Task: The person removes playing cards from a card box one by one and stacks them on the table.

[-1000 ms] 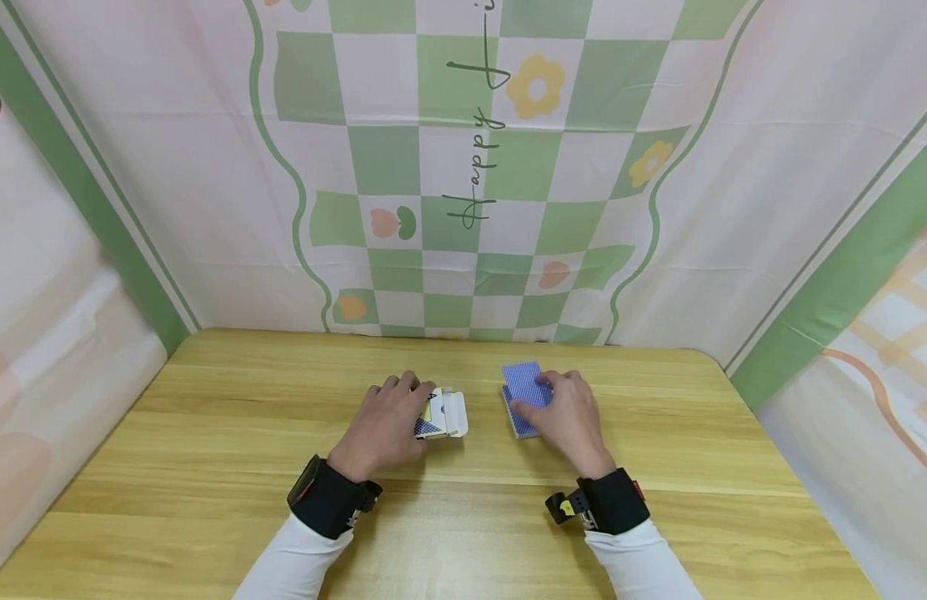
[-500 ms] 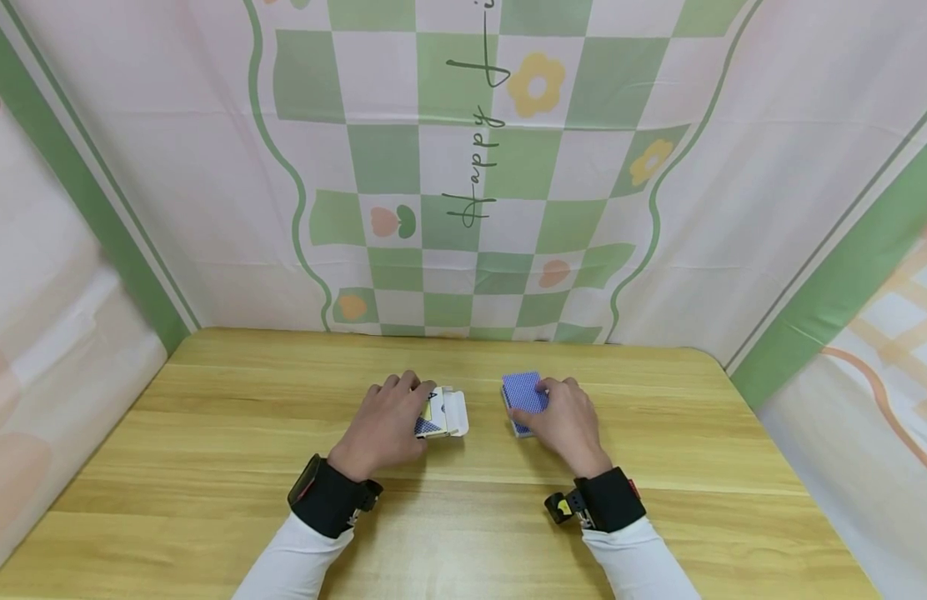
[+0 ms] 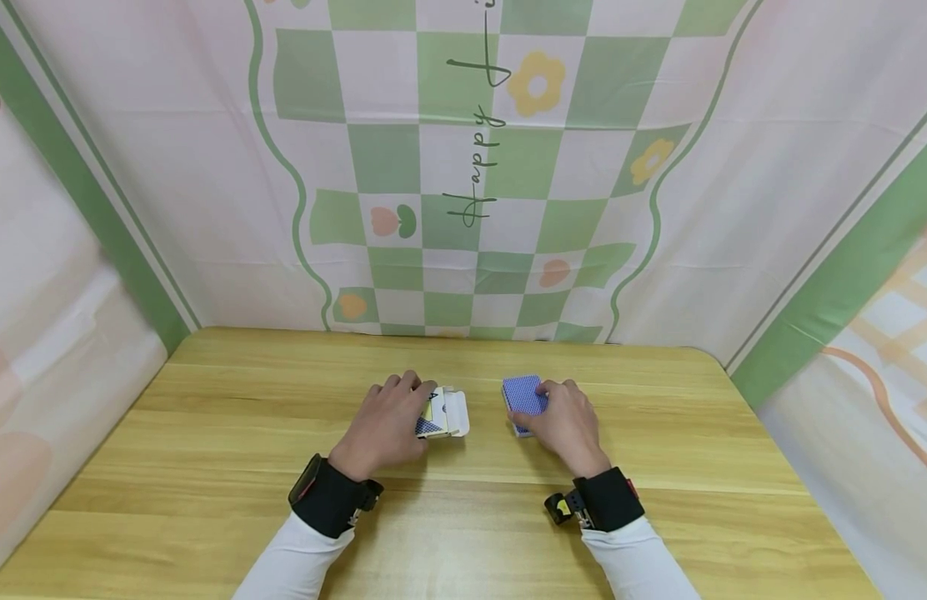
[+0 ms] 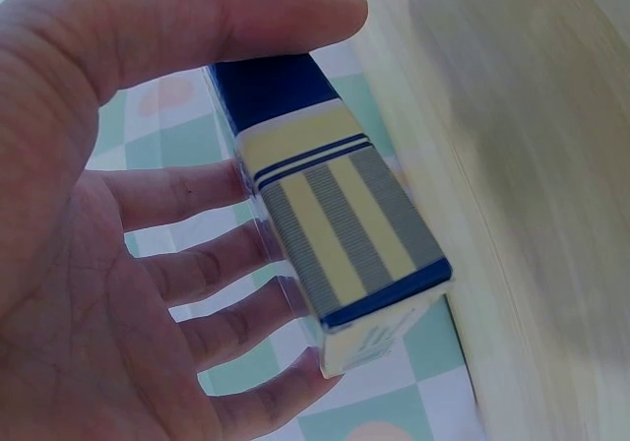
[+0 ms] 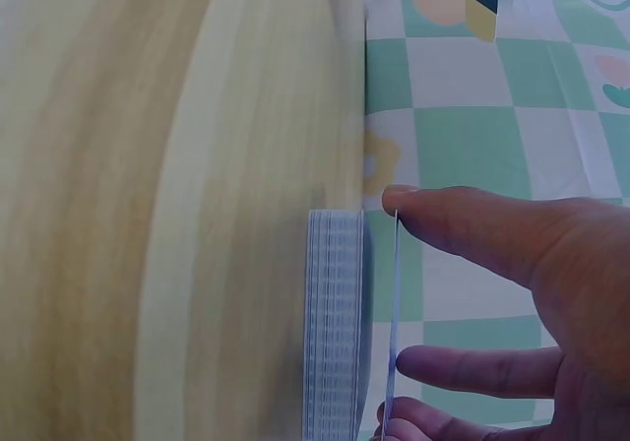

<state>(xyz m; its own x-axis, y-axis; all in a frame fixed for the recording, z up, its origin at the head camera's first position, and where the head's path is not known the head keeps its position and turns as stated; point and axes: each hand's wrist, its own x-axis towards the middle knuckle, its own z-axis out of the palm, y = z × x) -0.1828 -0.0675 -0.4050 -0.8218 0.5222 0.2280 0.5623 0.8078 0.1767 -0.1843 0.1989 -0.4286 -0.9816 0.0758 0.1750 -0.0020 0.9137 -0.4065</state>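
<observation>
My left hand (image 3: 384, 421) grips a small card box (image 3: 443, 414), its white flap open toward the right. In the left wrist view the thumb lies along one edge of the box (image 4: 340, 220) and the fingertips along the opposite one. A deck of playing cards (image 5: 333, 333) lies face down on the table to the right. Just above it, my right hand (image 3: 568, 421) pinches a thin blue-backed playing card (image 3: 523, 393) between thumb and fingers. The right wrist view shows that card (image 5: 395, 293) edge-on, with a narrow gap between it and the deck.
The light wooden table (image 3: 463, 517) ends at a hanging cloth (image 3: 448, 275) with green checks and flowers. More cloth hangs at both sides. A black band with a small camera sits on each wrist.
The right hand's card has come down and back toward me, from sticking out past the deck's far end to lying nearly in line over it. The left hand and card box stay put.
</observation>
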